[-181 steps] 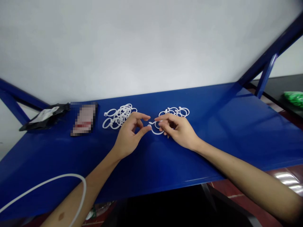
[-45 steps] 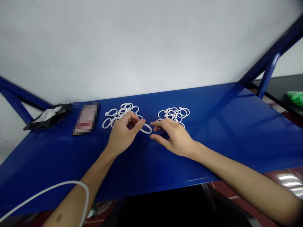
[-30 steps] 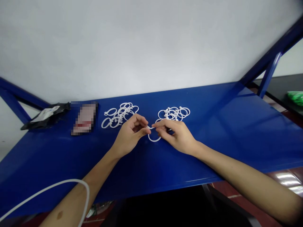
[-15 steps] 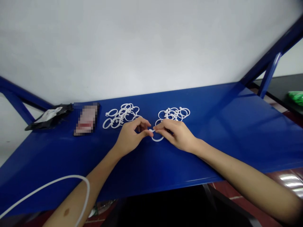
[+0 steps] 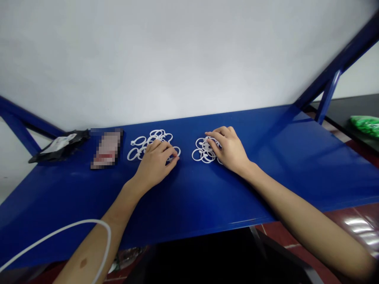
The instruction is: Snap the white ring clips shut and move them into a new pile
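**Reaching over white rings at a blue desk**

Curved over the left pile of white rings (image 5: 153, 139), left of the desk's (image 5: 189, 201) middle toward the back edge: the left hand (image 5: 155, 161), thumb and forefinger close together at a ring (image 5: 179, 150) on the pile's right side; pinching or merely touching, impossible to tell. Poised at the right pile of white rings (image 5: 206, 152), right of the desk's middle: the right hand (image 5: 229, 150), fingers bent and spread, thumb apart from forefinger. Lying near the back left corner: a black bag (image 5: 75, 142) and, alongside, a pixelated packet (image 5: 106, 149). Looping before the left forearm (image 5: 96, 240): a white cord (image 5: 89, 221). Visible past the right edge: a green bundle (image 5: 365, 125).
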Available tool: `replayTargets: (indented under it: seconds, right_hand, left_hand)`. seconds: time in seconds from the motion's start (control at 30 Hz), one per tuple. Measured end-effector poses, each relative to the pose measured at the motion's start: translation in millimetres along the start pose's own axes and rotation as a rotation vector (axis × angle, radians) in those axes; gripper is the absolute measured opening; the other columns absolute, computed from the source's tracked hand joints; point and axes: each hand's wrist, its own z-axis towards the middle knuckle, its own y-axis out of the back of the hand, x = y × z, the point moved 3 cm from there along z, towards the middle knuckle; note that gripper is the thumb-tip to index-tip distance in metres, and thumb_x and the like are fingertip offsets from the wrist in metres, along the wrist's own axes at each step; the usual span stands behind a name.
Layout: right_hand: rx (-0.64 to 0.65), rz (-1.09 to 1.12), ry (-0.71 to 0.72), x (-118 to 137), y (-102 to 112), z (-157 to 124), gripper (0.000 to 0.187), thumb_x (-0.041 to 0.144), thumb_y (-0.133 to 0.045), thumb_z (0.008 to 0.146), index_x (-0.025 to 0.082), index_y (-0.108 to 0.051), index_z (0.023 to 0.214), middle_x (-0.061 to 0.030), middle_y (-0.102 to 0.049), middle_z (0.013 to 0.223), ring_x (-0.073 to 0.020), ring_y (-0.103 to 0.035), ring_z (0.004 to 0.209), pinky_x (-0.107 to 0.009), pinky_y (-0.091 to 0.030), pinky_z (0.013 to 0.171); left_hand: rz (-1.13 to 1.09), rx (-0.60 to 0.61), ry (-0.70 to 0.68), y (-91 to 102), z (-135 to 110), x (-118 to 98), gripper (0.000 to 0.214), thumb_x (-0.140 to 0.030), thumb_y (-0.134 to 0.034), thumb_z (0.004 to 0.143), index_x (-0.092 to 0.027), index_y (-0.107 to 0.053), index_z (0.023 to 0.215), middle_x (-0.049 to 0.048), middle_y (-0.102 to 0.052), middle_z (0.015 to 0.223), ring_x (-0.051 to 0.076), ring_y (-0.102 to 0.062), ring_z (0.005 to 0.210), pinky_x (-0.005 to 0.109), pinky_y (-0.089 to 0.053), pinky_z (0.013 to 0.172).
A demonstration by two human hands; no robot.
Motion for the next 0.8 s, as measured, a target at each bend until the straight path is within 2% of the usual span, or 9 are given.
replayTargets:
  seconds: [0.13,0.27,0.37,0.47,0.57,0.7,0.8]
  right_hand:
    - [0.060,0.140,0.052,19,5,-1,0.031,0.030,-0.049,0.102,0.015,-0.069,0.121,-0.0121,-0.071,0.103,-0.0245,-0.059,0.092,-0.042,-0.050,0.086]
    - [0.152,0.313,0.028,31,4,-4,0.032,0.034,-0.052,0.101,0.018,-0.065,0.126,-0.0091,-0.074,0.103,-0.0236,-0.063,0.096,-0.041,-0.050,0.088]
    - [0.219,0.448,-0.042,35,1,-7,0.026,0.031,-0.058,0.098,0.020,-0.068,0.119,-0.0047,-0.073,0.093,-0.0168,-0.064,0.079,-0.032,-0.051,0.076]
    - [0.260,0.566,-0.117,36,-1,-9,0.019,0.027,-0.060,0.096,0.019,-0.069,0.111,-0.0004,-0.070,0.081,-0.0109,-0.059,0.064,-0.025,-0.047,0.062]
    - [0.256,0.637,-0.160,36,-1,-10,0.017,0.029,-0.060,0.096,0.019,-0.070,0.106,0.0015,-0.067,0.074,-0.0101,-0.057,0.062,-0.023,-0.044,0.059]
    - [0.279,0.699,-0.175,36,-2,-11,0.020,0.030,-0.058,0.098,0.021,-0.071,0.109,-0.0013,-0.072,0.083,-0.0107,-0.062,0.066,-0.024,-0.048,0.063]
    - [0.300,0.737,-0.150,37,-3,-13,0.019,0.030,-0.058,0.098,0.020,-0.071,0.106,-0.0032,-0.074,0.089,-0.0111,-0.065,0.069,-0.025,-0.050,0.066]
  left_hand:
    - [-0.072,-0.102,-0.112,6.1,0,-14,0.015,-0.023,-0.057,0.096,-0.020,-0.071,0.096,0.0091,-0.062,0.106,0.024,-0.050,0.096,0.041,-0.048,0.088]
    - [-0.129,-0.203,-0.196,7.1,-2,-23,0.022,-0.014,-0.055,0.095,-0.025,-0.073,0.089,0.0063,-0.060,0.105,0.021,-0.048,0.093,0.035,-0.049,0.082]
    - [-0.168,-0.245,-0.218,6.6,-4,-26,0.025,-0.013,-0.057,0.094,-0.028,-0.074,0.086,0.0037,-0.060,0.106,0.020,-0.049,0.093,0.032,-0.048,0.081]
    - [-0.221,-0.271,-0.205,7.5,-5,-28,0.020,-0.016,-0.061,0.094,-0.030,-0.074,0.089,0.0023,-0.061,0.106,0.019,-0.052,0.094,0.032,-0.049,0.082]
    - [-0.293,-0.305,-0.171,9.8,-4,-27,0.012,-0.028,-0.065,0.093,-0.029,-0.070,0.104,0.0028,-0.062,0.103,0.018,-0.056,0.093,0.032,-0.052,0.083]
    - [-0.337,-0.329,-0.120,11.7,-2,-25,0.030,-0.040,-0.070,0.088,-0.025,-0.063,0.114,0.0035,-0.063,0.101,0.018,-0.061,0.095,0.033,-0.053,0.087]
    - [-0.366,-0.345,-0.073,11.6,-2,-23,0.029,-0.043,-0.071,0.087,-0.025,-0.064,0.109,0.0023,-0.064,0.098,0.018,-0.063,0.094,0.032,-0.054,0.084]
